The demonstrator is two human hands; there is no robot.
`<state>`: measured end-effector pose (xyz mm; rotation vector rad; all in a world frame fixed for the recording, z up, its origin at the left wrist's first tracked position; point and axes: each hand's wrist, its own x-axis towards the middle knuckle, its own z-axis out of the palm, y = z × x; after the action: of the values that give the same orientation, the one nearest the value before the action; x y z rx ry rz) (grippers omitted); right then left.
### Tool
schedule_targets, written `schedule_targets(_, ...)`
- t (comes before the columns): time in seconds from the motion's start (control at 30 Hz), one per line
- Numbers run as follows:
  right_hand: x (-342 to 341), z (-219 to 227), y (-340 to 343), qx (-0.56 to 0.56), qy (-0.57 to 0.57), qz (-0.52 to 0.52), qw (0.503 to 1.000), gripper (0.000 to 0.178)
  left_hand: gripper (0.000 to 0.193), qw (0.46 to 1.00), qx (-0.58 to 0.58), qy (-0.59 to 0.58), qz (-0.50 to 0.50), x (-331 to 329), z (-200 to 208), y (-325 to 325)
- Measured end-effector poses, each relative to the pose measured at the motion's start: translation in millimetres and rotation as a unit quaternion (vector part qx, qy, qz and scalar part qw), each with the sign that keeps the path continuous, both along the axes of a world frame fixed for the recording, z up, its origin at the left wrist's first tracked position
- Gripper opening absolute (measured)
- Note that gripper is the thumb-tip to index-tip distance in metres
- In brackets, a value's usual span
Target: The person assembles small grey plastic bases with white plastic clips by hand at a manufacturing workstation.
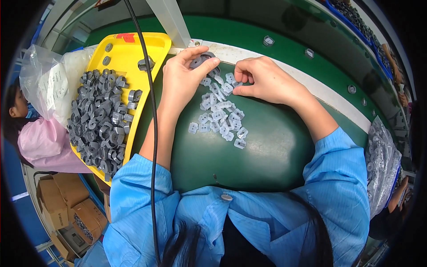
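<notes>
A worker in a blue striped smock sits at a dark green table (275,155), both bare hands raised above its far side. In the left hand (180,75), thumb and fingers are clamped on a dark grey part (200,60), smooth and rounded, with a curved rim; the fingers hide some of its outline. The right hand (267,80) is at the upper right edge of a scatter of pale translucent pieces (218,116); its thumb and forefinger are curled close together beside one of them, though whether the grip has closed on that piece cannot be told. The pieces are small and flat, milky with a bluish tint, their edges lobed and their faces marked by small openings; some overlap, others lie singly toward the worker. At left, a yellow tray (131,55) carries a dense heap of grey parts (98,120), curved and hollow, several showing a glossy sheen. A black cable (154,133) runs down in front of the tray. Beyond the table, small parts (268,41) sit well apart on a green strip (222,31).
</notes>
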<state>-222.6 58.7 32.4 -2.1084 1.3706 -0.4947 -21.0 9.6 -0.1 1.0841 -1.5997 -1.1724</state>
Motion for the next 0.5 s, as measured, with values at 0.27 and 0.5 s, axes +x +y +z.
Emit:
schedule_targets(0.27,1.0,12.0,0.0,0.005,0.032,-0.055,0.998,0.019,0.028,0.977,-0.149,-0.151,0.026,1.0,3.9,11.3)
schedule_targets(0.5,-7.6,1.6,-16.2,0.014,-0.119,-0.114,0.986,0.017,0.028,0.959,-0.198,-0.202,-0.005,3.7,4.7,7.7)
